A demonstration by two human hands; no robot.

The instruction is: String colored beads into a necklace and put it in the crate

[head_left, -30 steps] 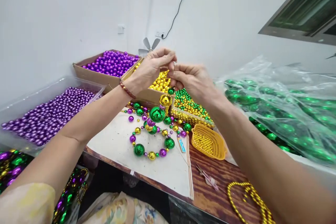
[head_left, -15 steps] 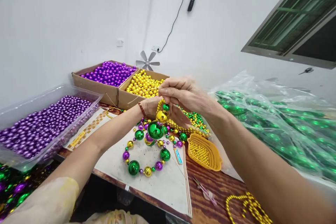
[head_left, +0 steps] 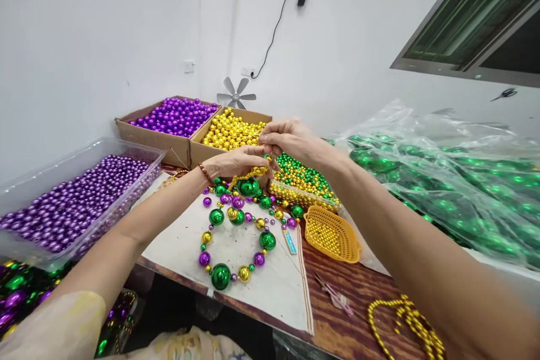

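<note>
A necklace of green, gold and purple beads (head_left: 230,247) lies in a loop on a white cloth (head_left: 270,287), its upper end lifted toward my hands. My left hand (head_left: 238,162) is closed, fingers pinched on the strand's top end beside a large green bead (head_left: 248,187). My right hand (head_left: 287,138) is closed just above and to the right, fingertips pinching the same end, touching the left fingers. The string itself is too thin to see.
Cardboard boxes of purple beads (head_left: 175,115) and gold beads (head_left: 230,129) stand at the back. A clear tub of purple beads (head_left: 67,197) sits left. A yellow basket (head_left: 331,233), a tray of green and gold beads (head_left: 304,180), bagged green beads (head_left: 455,185) and a gold strand (head_left: 407,323) lie right.
Both hands came down from a raised position toward the table. The hanging gold and green beads dropped with them, and the loop now lies flatter on the cloth.
</note>
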